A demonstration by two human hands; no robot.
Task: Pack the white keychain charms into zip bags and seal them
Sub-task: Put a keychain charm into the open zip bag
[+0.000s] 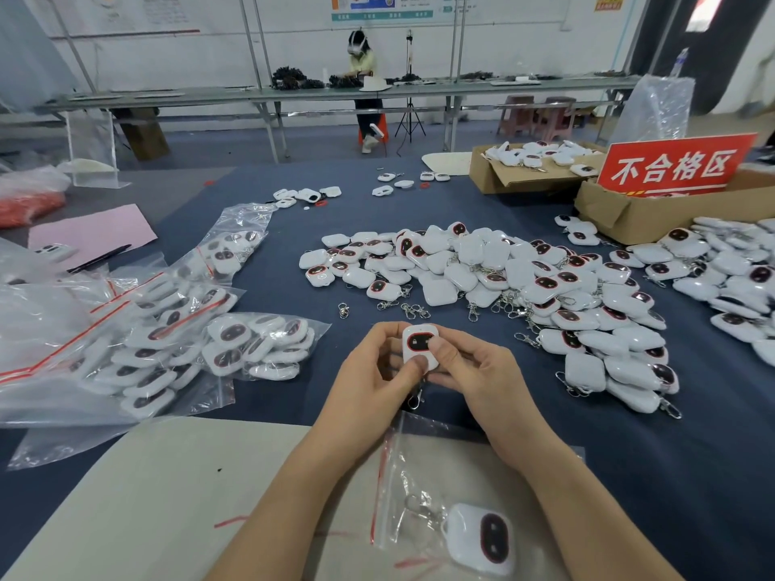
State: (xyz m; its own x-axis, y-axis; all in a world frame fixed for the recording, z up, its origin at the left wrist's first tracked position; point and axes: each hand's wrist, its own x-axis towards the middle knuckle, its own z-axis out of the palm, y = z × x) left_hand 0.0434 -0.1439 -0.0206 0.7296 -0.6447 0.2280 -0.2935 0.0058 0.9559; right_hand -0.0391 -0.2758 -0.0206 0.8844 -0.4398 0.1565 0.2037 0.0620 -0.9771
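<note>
Head view: nearer than the held charm [420,345], a zip bag [423,467] contains a lone charm [482,538], seemingly unsealed. Fingers [415,364] of your left hand [369,371] and right hand [478,375] pinch the held charm. Left of it lie filled bags [167,341]; beyond-right, a large loose pile [524,287] waits unpacked.

Left grip [369,373] and right grip [476,371] pinched a white charm [420,345]; at six o'clock a zip bag [413,467], seemingly unsealed, held another.
</note>
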